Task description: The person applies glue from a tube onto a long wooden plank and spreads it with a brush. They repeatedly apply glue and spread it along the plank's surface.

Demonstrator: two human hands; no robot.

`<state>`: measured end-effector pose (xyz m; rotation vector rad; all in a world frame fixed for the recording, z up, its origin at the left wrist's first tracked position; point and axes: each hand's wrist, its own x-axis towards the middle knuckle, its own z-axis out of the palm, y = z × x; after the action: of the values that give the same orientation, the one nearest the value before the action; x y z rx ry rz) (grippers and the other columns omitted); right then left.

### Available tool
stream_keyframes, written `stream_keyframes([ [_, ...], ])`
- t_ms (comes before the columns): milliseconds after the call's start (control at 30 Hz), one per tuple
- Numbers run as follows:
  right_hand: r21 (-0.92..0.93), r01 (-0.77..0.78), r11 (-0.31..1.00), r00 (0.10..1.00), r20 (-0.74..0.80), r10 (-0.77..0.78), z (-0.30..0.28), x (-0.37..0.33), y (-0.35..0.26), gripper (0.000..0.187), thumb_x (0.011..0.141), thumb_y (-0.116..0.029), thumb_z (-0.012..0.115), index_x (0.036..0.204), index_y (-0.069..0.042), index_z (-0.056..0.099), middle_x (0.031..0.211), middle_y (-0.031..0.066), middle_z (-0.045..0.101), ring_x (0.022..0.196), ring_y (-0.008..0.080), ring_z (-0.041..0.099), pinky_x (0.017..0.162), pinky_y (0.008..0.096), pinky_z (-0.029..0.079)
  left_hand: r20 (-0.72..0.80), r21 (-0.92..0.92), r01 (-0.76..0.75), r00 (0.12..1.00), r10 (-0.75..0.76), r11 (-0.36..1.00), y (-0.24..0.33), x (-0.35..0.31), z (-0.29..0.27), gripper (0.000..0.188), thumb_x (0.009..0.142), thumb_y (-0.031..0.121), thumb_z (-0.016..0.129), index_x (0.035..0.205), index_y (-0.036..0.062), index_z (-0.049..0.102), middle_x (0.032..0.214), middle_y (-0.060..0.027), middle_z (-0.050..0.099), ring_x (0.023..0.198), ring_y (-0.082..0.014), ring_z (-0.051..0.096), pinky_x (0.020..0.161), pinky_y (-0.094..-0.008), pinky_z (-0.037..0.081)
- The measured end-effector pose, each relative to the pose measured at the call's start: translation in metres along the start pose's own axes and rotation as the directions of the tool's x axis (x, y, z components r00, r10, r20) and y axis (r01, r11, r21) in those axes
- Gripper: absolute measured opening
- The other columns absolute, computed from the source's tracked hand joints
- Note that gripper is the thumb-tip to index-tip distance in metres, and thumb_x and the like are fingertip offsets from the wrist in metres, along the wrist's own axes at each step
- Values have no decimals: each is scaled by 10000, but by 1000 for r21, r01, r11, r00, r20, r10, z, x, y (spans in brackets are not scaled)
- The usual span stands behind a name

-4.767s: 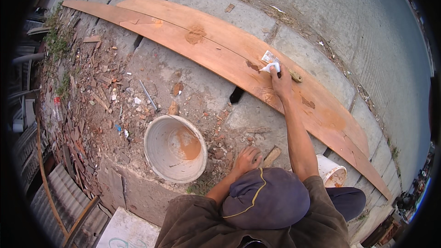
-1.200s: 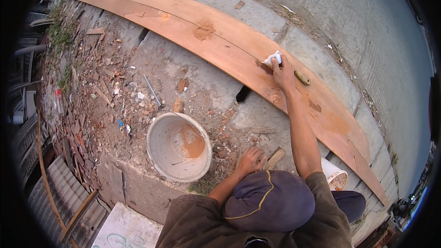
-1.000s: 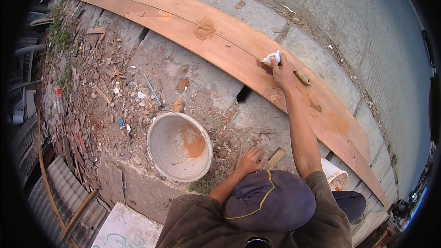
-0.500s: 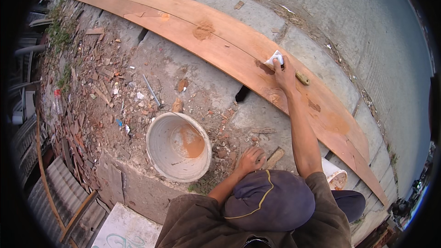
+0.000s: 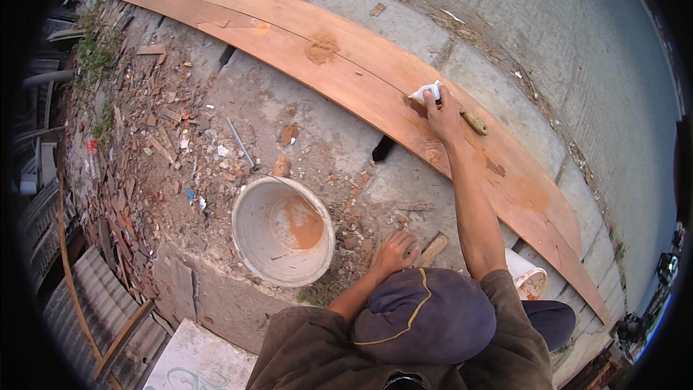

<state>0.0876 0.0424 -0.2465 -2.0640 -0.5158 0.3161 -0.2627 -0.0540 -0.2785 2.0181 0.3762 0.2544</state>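
Nearest me, I had the left hand (image 5: 394, 252) bent at the wrist, fingers curled downward; I couldn't tell whether its grip held anything. A bucket (image 5: 261, 235) stood to its left. Farther out, the right arm reached almost straight, the right hand (image 5: 445, 116) clasping a white bottle (image 5: 431, 91), nozzle leftward, at a dark patch (image 5: 416, 107) on the board (image 5: 346, 87).
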Motion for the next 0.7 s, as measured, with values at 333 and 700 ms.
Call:
stream_keyframes([
  [333,14,-40,999,998,43,40,3,-1,-14,349,1006,-271,618,1175,34,592,930,207,712,791,252,721,681,380,570,6,10,11,1000,-11,1000,-2,-2,-2,231,838,170,721,1023,36,686,1053,-123,680,1018,-320,643,896,-433,496],
  [700,18,-25,1000,1000,-9,25,6,3,8,346,981,-322,629,1091,4,609,960,221,714,864,312,709,753,431,528,-15,4,8,1000,-7,1000,1,-1,1,244,828,179,733,1025,42,690,1051,-119,683,1011,-319,646,895,-434,496],
])
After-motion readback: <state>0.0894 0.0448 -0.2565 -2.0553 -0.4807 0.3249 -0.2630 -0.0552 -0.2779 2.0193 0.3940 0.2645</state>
